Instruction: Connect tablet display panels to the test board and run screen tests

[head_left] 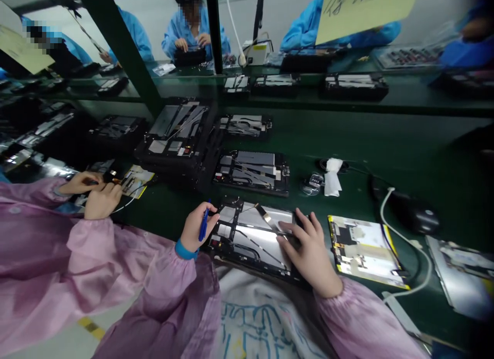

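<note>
Head view: working over an open tablet housing, lying flat on the green counter directly before the body. Holding a slim blue pen-like tool roughly upright in the left hand, fingers closed around it, beside the housing's left edge. Reaching over the right side with the right hand, outer fingers loosely spread, thumb and forefinger close together near the lower end of a gold-tipped ribbon cable. Cannot tell whether pinching that end or merely pressing beside it. Judging by this pose, probably at the step of handling or positioning the cable across the housing. For the next move, seems to call for steadying the housing, keeping the cable flat and untwisted, and holding the tool clear of its path. Just to the right, apart from the housing, a yellow-edged panel; ahead, a similar open tablet.
</note>
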The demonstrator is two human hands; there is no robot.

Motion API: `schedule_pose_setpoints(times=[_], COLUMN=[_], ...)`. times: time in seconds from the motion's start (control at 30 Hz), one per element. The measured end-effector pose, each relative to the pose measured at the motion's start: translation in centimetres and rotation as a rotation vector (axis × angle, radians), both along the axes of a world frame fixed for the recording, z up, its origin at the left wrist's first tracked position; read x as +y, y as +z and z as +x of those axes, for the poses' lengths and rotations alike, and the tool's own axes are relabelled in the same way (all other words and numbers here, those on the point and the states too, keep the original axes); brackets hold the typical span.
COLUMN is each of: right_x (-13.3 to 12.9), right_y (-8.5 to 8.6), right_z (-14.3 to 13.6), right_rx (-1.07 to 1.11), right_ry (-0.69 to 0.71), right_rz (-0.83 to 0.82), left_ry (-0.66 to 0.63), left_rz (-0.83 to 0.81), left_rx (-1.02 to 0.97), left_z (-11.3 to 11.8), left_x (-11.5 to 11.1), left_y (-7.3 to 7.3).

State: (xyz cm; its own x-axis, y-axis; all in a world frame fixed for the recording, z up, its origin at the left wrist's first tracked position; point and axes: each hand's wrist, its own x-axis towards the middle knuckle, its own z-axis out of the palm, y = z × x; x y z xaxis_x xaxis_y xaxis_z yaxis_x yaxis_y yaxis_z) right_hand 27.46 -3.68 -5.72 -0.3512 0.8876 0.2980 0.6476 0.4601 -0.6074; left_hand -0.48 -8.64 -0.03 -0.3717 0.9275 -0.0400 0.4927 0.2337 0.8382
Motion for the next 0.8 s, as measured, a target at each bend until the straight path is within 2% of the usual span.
schedule_pose_setpoints(times=[0.1,0.3,0.47,0.6,0.7,0.8], right_x=[0.1,0.1,0.3,0.4,0.7,1.0], right_y=[0.5,1.8,2.0,1.8,2.4,4.3], right_z=[0.0,-0.4,-0.8,-0.7,0.6,2.8], right_rx=[0.028,0.043,-0.003,0.147,0.31,0.37], right_ry=[0.015,0.205,0.103,0.12,0.26,0.483], right_rz=[0.009,-0.005,0.009,-0.015,-0.103,-0.198], left_ry=[-0.035,-0.028,-0.025,-0.025,-0.091,-0.139], left_rz=[-0.031,-0.097,-0.051,-0.029,-0.03,0.021], left_rx=[-0.029,-0.267,-0.308,-0.314,-0.285,-0.21], left_z=[-0.4,-1.2,-1.3,-0.6,-0.1,0.2], left_x=[0.2,0.4,0.6,1.1,1.5,1.5], left_y=[0.7,1.0,0.9,1.1,1.3,1.9])
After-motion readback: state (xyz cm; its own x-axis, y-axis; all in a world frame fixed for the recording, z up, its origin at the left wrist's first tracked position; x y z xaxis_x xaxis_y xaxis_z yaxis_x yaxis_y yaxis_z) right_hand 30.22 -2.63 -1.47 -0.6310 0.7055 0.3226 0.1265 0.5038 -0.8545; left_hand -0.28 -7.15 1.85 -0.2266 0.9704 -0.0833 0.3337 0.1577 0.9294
